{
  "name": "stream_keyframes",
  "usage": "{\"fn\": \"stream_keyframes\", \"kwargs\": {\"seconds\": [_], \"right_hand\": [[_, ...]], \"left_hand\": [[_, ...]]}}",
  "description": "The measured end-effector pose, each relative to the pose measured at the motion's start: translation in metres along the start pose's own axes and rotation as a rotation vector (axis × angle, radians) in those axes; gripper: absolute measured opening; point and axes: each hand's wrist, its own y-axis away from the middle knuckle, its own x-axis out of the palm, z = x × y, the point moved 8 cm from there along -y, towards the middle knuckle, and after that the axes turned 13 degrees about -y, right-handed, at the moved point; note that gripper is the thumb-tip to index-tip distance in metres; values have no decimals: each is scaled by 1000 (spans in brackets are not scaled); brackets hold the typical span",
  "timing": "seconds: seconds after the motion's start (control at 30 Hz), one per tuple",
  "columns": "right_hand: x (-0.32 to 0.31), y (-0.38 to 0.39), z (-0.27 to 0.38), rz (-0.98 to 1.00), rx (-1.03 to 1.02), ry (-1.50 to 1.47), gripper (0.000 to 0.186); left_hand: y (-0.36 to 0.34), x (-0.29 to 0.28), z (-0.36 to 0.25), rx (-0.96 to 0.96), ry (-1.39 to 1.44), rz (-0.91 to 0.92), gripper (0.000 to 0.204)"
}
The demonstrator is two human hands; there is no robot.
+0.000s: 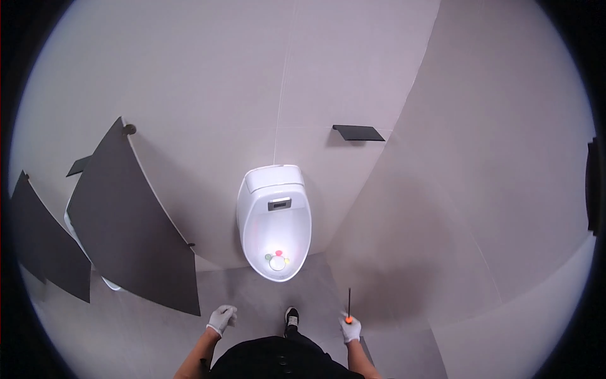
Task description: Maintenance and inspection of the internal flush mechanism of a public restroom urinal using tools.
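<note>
- We see the orange-handled screwdriver point(349, 319) in our gloved right hand point(351, 330), its fingers closed around the handle, right of and below the white urinal point(278, 230).
- Its long, thin, dark shaft points away from us, toward the wall, its long axis running nearly straight up the view.
- Our right hand hides most of the handle; the tip is too small to make out.
- Our gloved left hand point(221, 319) is curled, well apart from the screwdriver; we cannot tell whether its fingers meet.

Your left head camera looks from above your torso point(278, 359), forward and steeply down at the urinal point(276, 224), well apart from it. Its fisheye view takes in wall point(189, 69) above the urinal, a partition point(129, 227) left of it, and your left hand point(221, 319) and right hand point(351, 330) below it.
</note>
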Motion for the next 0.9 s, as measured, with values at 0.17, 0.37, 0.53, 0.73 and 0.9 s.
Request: {"fn": "stream_keyframes", "kwargs": {"seconds": [0.17,0.37,0.53,0.73,0.9], "right_hand": [[122,-123,193,255,-19,-208,25],[256,-209,350,458,-324,-200,29],[316,-260,373,389,-301,-336,29],[360,-269,344,444,-200,-168,34],[357,-272,347,437,-158,-177,31]], "left_hand": [[-69,25,-144,283,45,-83,30],[-128,0,-277,405,-75,-374,51],[-178,1,-361,282,-141,-446,66],[-225,12,-370,222,-238,-361,80],[-232,17,-368,200,-275,-403,78]]}}
